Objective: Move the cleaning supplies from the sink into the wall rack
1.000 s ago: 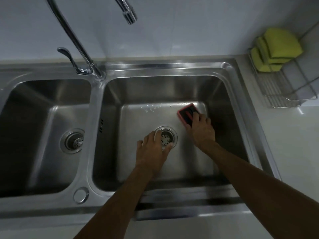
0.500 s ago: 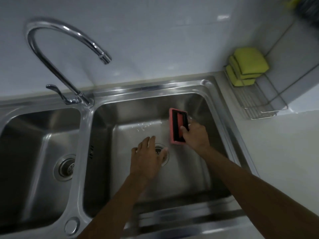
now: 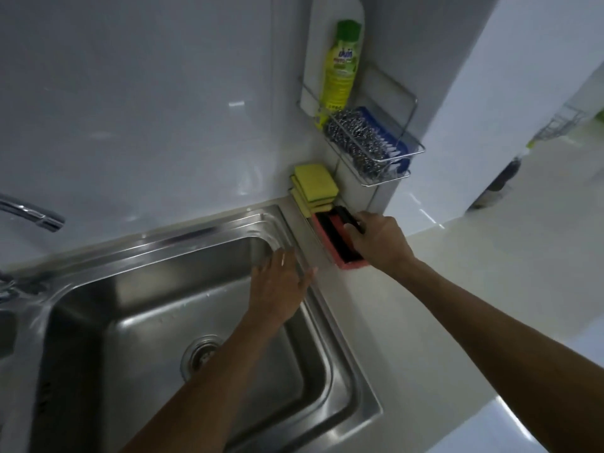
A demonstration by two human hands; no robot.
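My right hand (image 3: 379, 241) grips a pink scrubber with a black handle (image 3: 338, 243), holding it at the lower wire shelf beside the stacked yellow-green sponges (image 3: 315, 188). My left hand (image 3: 277, 289) hovers with fingers spread over the sink's (image 3: 196, 253) right rim, holding nothing. The upper shelf of the wall rack (image 3: 385, 178) holds steel wool (image 3: 358, 138), a blue brush (image 3: 392, 138) and a green dish-soap bottle (image 3: 340, 73). The basin shows only its drain (image 3: 202, 354).
The tap spout (image 3: 32, 215) reaches in from the left edge. A pale countertop (image 3: 441, 305) runs right of the sink. The white tiled wall stands behind, with a wall corner right of the rack.
My right hand lifted the pink scrubber out of the basin and carried it right to the lower shelf. My left hand rose from the drain to the sink's right rim. The view swung right.
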